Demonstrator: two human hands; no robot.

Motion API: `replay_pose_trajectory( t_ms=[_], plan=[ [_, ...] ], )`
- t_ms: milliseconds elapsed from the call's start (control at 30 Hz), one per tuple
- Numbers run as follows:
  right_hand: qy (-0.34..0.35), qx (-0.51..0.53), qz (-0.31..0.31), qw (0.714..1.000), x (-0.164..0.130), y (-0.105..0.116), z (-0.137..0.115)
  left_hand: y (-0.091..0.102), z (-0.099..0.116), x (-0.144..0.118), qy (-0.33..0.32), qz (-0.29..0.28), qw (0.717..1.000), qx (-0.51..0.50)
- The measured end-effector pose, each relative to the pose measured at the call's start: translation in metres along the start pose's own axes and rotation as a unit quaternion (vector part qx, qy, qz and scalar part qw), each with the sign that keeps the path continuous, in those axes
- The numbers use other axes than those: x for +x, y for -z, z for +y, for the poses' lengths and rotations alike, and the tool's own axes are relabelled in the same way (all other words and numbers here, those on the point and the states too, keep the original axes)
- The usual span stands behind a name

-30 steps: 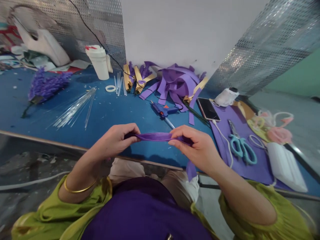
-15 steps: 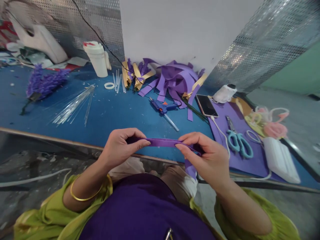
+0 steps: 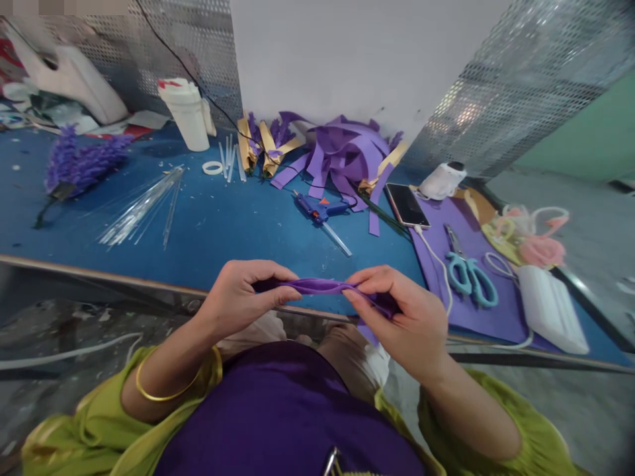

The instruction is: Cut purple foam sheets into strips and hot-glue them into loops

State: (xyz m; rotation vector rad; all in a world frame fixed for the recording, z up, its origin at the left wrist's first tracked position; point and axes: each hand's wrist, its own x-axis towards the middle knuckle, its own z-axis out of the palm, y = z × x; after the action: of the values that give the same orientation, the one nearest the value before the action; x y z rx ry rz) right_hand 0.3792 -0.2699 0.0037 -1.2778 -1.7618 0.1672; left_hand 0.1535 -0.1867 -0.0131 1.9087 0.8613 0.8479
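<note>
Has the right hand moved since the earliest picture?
Yes: judged against the glue stick, the right hand has shifted toward the table's near edge, leaving a visible gap.

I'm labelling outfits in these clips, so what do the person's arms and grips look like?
Both the left grip and the right grip are ungloved, with no ring showing. The left sleeve and right sleeve are loose and yellow-green, leaving the forearms uncovered. A thin gold-coloured bangle circles the left forearm; none shows on the right.
</note>
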Motion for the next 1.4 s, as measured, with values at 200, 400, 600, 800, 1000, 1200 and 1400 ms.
replay_pose_trajectory(
  t_ms=[200,400,600,800,1000,1200,1400],
  plan=[
    [0.003,-0.001,-0.001,1.000,-0.002,-0.002,0.003,-0.001,-0.002,-0.001,-0.073,-0.003,0.997,0.034],
    [0.016,0.003,-0.016,1.000,-0.003,-0.005,0.002,-0.006,-0.002,0.000,-0.110,0.013,0.992,0.064],
    [0.024,0.019,-0.025,0.999,-0.004,-0.008,0.002,-0.008,-0.003,0.001,-0.127,-0.011,0.989,0.073],
    [0.024,0.012,-0.033,0.999,-0.008,-0.014,0.004,-0.011,-0.004,0.001,-0.154,-0.008,0.984,0.093],
    [0.038,0.025,-0.033,0.998,-0.009,-0.018,0.005,-0.013,-0.002,0.000,-0.150,-0.011,0.986,0.066],
    [0.095,0.006,-0.040,0.995,-0.008,-0.018,0.002,-0.011,0.001,-0.001,-0.113,-0.011,0.989,0.096],
    [0.107,-0.028,-0.028,0.994,-0.010,-0.015,-0.001,-0.006,0.002,-0.004,-0.125,-0.016,0.983,0.132]
  ],
)
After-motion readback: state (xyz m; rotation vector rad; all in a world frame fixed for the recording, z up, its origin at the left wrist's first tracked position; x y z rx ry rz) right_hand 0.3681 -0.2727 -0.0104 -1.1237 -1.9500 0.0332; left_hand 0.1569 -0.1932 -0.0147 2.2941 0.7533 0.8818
